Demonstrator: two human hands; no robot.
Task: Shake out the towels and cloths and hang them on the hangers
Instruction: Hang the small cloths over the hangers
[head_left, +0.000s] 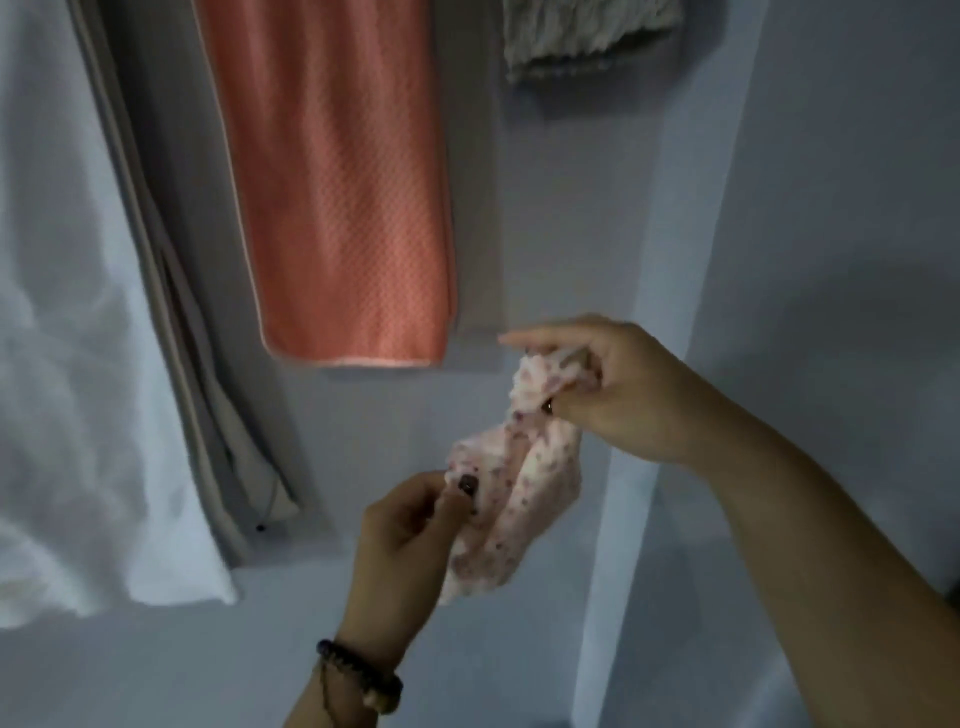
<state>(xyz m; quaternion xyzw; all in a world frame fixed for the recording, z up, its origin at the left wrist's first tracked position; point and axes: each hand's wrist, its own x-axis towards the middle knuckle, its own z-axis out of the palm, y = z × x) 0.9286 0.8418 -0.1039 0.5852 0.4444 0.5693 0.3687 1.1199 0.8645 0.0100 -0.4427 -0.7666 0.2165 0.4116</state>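
Observation:
A small white cloth with pink speckles hangs bunched between both hands in front of the wall. My right hand pinches its upper end at centre right. Lower down, my left hand, a bead bracelet on its wrist, pinches the cloth's left edge. An orange waffle-textured towel hangs flat on the wall above the hands. A grey-white fringed cloth hangs at the top right, cut off by the frame edge. No hanger shows.
A white sheet-like cloth hangs at the left. Beside it hangs a beige curtain or cloth. A pale wall with a vertical corner edge runs down behind the hands.

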